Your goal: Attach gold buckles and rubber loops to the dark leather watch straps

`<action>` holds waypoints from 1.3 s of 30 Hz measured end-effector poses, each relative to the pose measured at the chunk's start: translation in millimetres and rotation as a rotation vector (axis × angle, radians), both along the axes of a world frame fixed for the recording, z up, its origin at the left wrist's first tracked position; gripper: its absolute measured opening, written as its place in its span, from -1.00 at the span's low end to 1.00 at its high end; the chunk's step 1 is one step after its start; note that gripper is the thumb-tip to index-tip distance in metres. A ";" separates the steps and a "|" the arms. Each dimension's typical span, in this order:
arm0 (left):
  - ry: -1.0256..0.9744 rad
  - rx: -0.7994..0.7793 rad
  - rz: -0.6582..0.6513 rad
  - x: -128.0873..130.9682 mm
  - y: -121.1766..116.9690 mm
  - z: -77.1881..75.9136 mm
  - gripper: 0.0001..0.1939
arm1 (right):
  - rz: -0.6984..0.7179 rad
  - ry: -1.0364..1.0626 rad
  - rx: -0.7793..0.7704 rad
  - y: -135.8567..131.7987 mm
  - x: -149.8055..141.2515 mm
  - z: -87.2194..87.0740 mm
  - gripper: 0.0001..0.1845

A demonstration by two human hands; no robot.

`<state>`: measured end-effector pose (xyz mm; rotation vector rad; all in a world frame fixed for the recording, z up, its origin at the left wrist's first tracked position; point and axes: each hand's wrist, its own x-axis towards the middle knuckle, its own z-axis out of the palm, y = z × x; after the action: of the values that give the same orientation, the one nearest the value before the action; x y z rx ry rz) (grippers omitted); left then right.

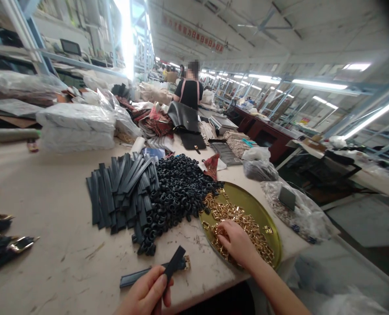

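My left hand (150,288) is closed around a dark leather strap (175,261), whose free end points up and to the right. Just beyond it on the table lies another dark strap (133,278) with a gold buckle (187,262) at its right end. Over a round, gold-coloured tray (266,205), my right hand (235,240) has its fingers curled down into a heap of small gold buckles (250,225). Its fingertips are partly hidden, so what they pinch does not show. A pile of flat dark straps (116,192) lies beside a heap of small black loops (178,186).
At the left edge sit finished-looking dark straps with buckles (9,247). Plastic-wrapped bundles (76,127), a black leather bag piece (184,118) and a clear plastic bag (299,210) stand around the worktable (63,258). A person (189,89) is farther back.
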<state>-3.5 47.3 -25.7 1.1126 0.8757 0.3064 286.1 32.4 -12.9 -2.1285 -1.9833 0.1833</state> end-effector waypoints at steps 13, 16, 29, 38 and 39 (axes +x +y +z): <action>-0.037 0.096 -0.057 -0.4 -24.2 -2.7 -0.43 | -0.081 -0.118 -0.039 14.7 -29.4 -1.8 -0.77; -0.034 0.112 -0.066 1.9 -26.4 3.2 -0.44 | -0.108 -0.022 -0.001 7.1 -24.9 4.1 -0.73; 0.101 0.434 -0.016 40.7 -30.7 42.2 -0.77 | -0.045 1.216 -0.054 -69.9 -106.9 33.5 -0.66; 0.235 0.510 -0.008 33.8 -31.0 31.4 -0.83 | -0.049 1.487 -0.239 -80.5 -110.8 -2.7 -0.48; 0.241 0.481 -0.029 34.5 -31.8 31.4 -0.82 | -0.063 1.419 -0.180 -81.5 -111.1 -6.2 -0.53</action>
<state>31.0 15.5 5.7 1.6319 1.0264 0.3753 175.0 -49.2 -19.1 -1.3145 -1.0075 1.4019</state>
